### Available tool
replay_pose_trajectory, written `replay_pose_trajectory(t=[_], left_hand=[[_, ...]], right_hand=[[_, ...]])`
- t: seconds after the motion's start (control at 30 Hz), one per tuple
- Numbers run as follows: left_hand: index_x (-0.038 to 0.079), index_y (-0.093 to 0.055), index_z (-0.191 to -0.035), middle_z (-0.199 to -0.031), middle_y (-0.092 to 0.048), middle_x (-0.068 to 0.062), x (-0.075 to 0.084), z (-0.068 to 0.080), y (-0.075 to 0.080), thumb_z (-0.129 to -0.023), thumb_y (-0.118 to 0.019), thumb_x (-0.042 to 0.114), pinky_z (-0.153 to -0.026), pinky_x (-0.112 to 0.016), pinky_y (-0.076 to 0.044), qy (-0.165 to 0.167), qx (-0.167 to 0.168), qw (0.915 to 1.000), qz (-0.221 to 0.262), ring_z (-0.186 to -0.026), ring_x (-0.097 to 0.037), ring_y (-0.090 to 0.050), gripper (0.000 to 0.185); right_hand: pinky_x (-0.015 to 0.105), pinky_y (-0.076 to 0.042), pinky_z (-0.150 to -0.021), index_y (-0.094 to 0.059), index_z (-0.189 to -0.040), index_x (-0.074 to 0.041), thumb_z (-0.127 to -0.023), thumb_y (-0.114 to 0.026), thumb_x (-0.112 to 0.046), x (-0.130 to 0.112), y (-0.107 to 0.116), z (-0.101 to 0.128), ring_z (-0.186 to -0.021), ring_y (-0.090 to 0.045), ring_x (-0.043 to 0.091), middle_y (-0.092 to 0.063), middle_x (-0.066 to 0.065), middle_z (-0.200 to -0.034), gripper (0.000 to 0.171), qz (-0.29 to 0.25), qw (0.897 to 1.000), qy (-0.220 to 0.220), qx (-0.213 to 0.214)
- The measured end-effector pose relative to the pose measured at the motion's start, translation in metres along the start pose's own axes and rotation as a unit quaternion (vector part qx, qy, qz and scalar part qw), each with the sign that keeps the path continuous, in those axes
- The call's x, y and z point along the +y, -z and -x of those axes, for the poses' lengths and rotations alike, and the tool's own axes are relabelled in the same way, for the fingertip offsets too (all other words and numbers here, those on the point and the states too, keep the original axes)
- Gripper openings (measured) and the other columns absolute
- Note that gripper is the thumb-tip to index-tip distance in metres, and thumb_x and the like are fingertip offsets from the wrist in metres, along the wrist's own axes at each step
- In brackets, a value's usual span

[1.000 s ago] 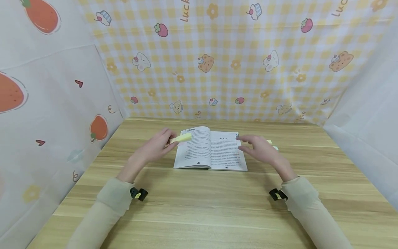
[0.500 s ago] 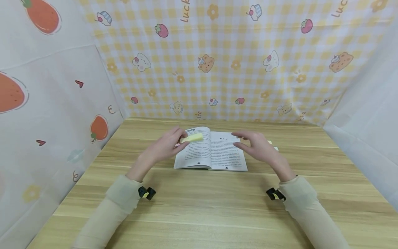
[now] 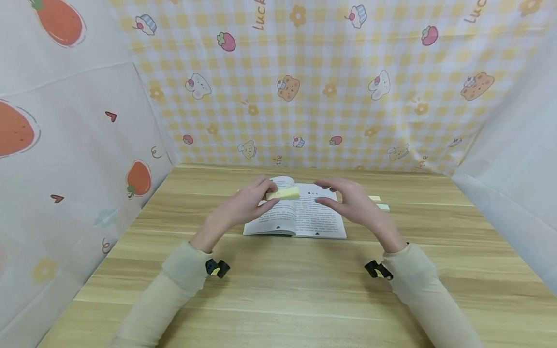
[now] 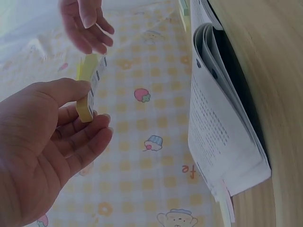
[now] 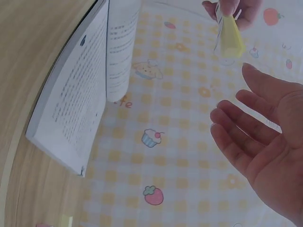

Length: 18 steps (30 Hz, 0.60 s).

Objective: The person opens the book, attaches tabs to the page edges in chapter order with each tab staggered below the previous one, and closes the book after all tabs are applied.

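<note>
An open book (image 3: 319,220) with printed pages lies on the wooden table. Above its left page, my left hand (image 3: 241,205) pinches a narrow yellow sticky-note pad (image 3: 288,193) between thumb and fingers. The pad's free end points right, toward my right hand (image 3: 357,203). That hand hovers over the right page with thumb and fingers spread apart, holding nothing. From the right wrist view, a gap shows between its fingertips and the yellow pad (image 5: 232,40). In the left wrist view, the pad (image 4: 87,71) shows a white printed side.
Right of the book, a pale yellow strip (image 3: 374,197) and a pale green one (image 3: 383,207) lie on the table (image 3: 296,290). Thin tabs (image 4: 228,203) stick out from the book's left page edge. A patterned cloth (image 3: 304,96) hangs behind the table.
My left hand has carried the sticky-note pad rightward across the left page. My right hand has moved left over the right page, so the two hands are closer together.
</note>
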<state>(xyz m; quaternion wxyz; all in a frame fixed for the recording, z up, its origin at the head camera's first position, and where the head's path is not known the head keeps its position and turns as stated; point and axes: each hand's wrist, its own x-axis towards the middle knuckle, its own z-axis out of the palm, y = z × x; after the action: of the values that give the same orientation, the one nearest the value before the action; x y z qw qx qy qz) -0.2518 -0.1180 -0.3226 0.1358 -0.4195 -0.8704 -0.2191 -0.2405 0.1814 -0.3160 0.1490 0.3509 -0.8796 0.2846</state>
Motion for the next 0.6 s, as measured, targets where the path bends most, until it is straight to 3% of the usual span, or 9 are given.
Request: replay_pose_trajectory(t=[0.2,0.6], left_hand=[[0.001,-0.058,-0.109,-0.102,-0.055,-0.008,0.004,-0.007,-0.006,-0.098,-0.068,0.011,-0.073,-0.027,-0.051,-0.016,-0.006,0.9996,0.024,-0.086,-0.02,-0.055,0.018],[0.0,-0.059,-0.108,-0.101,-0.054,-0.008,0.013,-0.017,-0.01,-0.096,-0.069,0.008,-0.073,-0.025,-0.05,-0.05,-0.002,0.9981,0.036,-0.085,-0.018,-0.053,0.018]], right_hand=[[0.046,-0.055,-0.089,-0.067,-0.128,-0.001,-0.089,-0.078,-0.014,-0.002,-0.005,-0.004,-0.106,-0.067,0.029,-0.068,0.013,-0.126,0.043,-0.002,0.999,0.035,0.01],[0.048,-0.055,-0.089,-0.068,-0.125,-0.001,-0.089,-0.079,-0.013,-0.005,-0.009,-0.008,-0.105,-0.067,0.03,-0.069,0.013,-0.125,0.04,-0.022,0.999,0.043,0.008]])
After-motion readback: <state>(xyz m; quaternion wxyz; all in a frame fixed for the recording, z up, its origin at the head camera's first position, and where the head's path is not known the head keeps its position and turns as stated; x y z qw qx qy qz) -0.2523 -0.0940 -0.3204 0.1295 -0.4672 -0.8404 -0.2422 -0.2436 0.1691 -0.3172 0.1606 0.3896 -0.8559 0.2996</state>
